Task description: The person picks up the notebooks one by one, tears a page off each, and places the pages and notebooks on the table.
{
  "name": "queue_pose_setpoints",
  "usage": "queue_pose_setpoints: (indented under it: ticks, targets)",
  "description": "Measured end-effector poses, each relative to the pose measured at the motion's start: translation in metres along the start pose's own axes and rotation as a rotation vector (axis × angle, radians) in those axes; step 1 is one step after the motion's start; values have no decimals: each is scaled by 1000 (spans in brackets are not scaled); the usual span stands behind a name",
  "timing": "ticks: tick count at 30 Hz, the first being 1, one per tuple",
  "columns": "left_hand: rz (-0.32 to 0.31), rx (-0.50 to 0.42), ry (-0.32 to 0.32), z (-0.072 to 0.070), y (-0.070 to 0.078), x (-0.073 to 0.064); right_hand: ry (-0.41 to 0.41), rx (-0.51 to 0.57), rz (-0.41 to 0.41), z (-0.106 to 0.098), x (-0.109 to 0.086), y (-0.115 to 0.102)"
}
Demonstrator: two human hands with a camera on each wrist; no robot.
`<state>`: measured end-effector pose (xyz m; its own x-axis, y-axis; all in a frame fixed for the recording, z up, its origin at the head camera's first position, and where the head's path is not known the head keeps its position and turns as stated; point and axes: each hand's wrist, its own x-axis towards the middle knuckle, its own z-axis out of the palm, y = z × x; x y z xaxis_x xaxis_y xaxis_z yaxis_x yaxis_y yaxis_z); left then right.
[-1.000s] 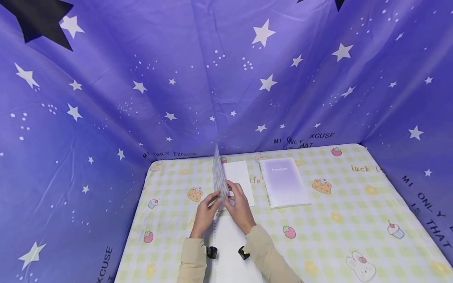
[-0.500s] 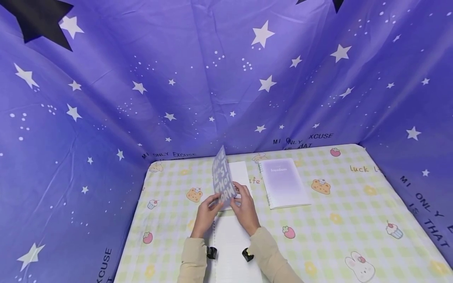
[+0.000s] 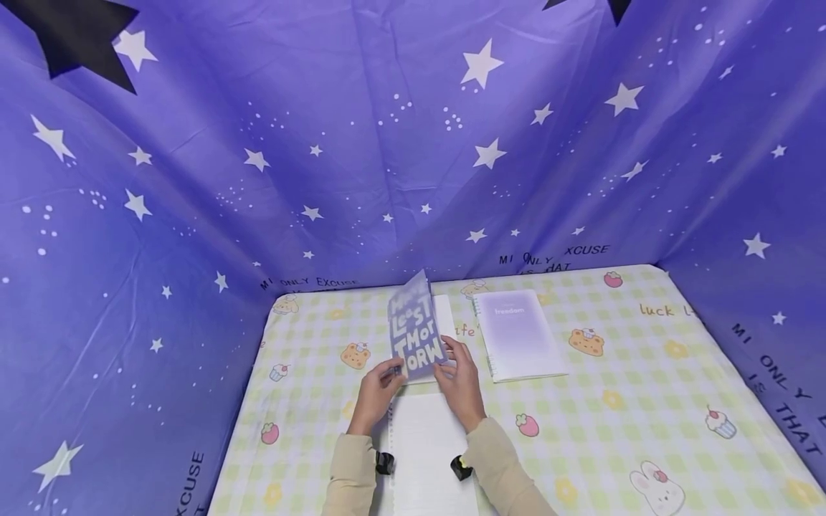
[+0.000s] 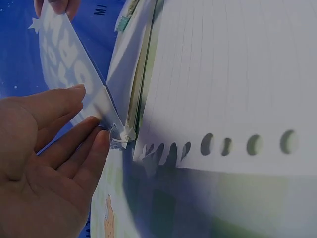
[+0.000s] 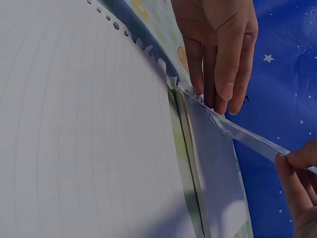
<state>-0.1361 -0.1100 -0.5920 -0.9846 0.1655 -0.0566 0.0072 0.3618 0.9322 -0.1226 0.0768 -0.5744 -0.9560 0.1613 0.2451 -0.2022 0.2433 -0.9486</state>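
A notebook cover with pale lettering on blue-purple stands tilted above white pages. My right hand pinches its lower right corner between thumb and fingers, as the right wrist view also shows at the cover's edge. At the lower left corner, by the binding, my left hand has its fingers fairly straight. Those fingertips touch or nearly touch the corner in the left wrist view. Nearer to me, between the forearms, lies a lined sheet with punched holes along its left edge, some torn open.
To the right lies a spiral notebook with a white-and-purple cover reading "freedom". A checked, cartoon-printed cloth covers the table. Purple star-patterned curtains hang close behind and at both sides.
The cover, seen almost edge-on a second ago, has swung rightward so its lettering now faces me. My right hand moved right with its corner; my left hand stayed nearly in place.
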Motion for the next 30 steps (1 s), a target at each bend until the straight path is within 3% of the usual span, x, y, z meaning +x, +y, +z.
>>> queue_pose_setpoints:
  ticks: [9,23,30]
  targets:
    - [28,93,24,2,0,1,31,90,78,-1,0,7]
    - [63,158,35,3,-2,4,39,63,232,-3,0,19]
    - [9,168,-11,4,1,8,39,10,296,-7,0,22]
